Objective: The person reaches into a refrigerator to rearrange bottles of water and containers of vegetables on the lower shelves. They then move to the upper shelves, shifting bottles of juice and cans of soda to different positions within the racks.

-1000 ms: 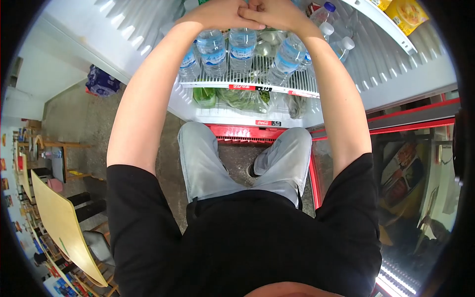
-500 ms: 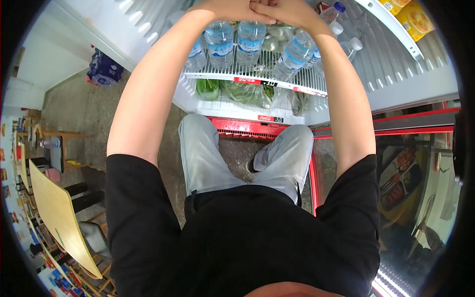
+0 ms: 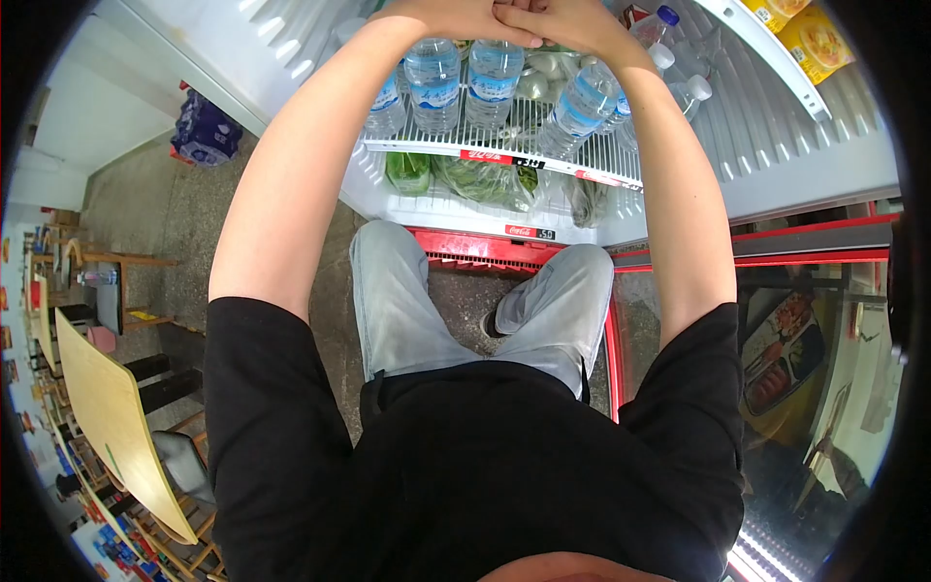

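My left hand point(image 3: 465, 21) and my right hand point(image 3: 572, 21) meet at the top edge, partly cut off. Their fingers are folded over each other, closed, and no object shows between them. Below and behind them, clear water bottles with blue labels stand on a wire fridge shelf point(image 3: 456, 150): one bottle point(image 3: 433, 87), another bottle point(image 3: 493, 85) beside it, and a tilted bottle point(image 3: 579, 112) near my right forearm. Bagged pale produce point(image 3: 543, 78) lies between the bottles. Neither hand visibly grips a bottle.
Bagged green vegetables point(image 3: 485, 179) lie on the fridge floor, above a red grille point(image 3: 475, 250). Yellow packs point(image 3: 815, 44) sit on the door rack at upper right. A purple-wrapped bundle point(image 3: 206, 126) rests on the floor at left, with a wooden table point(image 3: 107, 417) further down.
My clasped hands stay nearly where they were. The view has shifted very slightly; the bottles and bags keep their places.
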### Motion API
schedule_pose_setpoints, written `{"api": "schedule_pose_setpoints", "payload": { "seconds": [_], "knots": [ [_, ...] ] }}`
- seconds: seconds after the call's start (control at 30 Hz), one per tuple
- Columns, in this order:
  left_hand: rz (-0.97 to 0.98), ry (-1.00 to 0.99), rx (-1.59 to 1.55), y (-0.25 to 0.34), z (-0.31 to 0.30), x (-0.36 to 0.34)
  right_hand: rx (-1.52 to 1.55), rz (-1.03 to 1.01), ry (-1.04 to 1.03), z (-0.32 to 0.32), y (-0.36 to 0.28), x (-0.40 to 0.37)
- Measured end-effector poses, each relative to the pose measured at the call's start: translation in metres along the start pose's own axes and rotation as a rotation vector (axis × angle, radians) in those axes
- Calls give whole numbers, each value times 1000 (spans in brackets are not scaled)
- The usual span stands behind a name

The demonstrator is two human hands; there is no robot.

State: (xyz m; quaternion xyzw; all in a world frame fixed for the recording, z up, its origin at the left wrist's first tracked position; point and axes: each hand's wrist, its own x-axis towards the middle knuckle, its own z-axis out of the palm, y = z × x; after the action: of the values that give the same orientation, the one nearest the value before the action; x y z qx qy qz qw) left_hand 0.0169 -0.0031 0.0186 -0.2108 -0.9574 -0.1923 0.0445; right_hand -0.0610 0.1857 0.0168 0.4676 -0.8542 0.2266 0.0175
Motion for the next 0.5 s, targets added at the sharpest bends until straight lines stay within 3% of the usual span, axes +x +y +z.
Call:
{"api": "schedule_pose_setpoints", "payload": {
  "seconds": [0.33,0.5],
  "knots": [
    [19,57,42,4,0,-1,-26,-13,30,0,0,-1],
    [76,35,-130,8,-6,-5,-15,41,-19,-6,-9,-4]
  ]
}}
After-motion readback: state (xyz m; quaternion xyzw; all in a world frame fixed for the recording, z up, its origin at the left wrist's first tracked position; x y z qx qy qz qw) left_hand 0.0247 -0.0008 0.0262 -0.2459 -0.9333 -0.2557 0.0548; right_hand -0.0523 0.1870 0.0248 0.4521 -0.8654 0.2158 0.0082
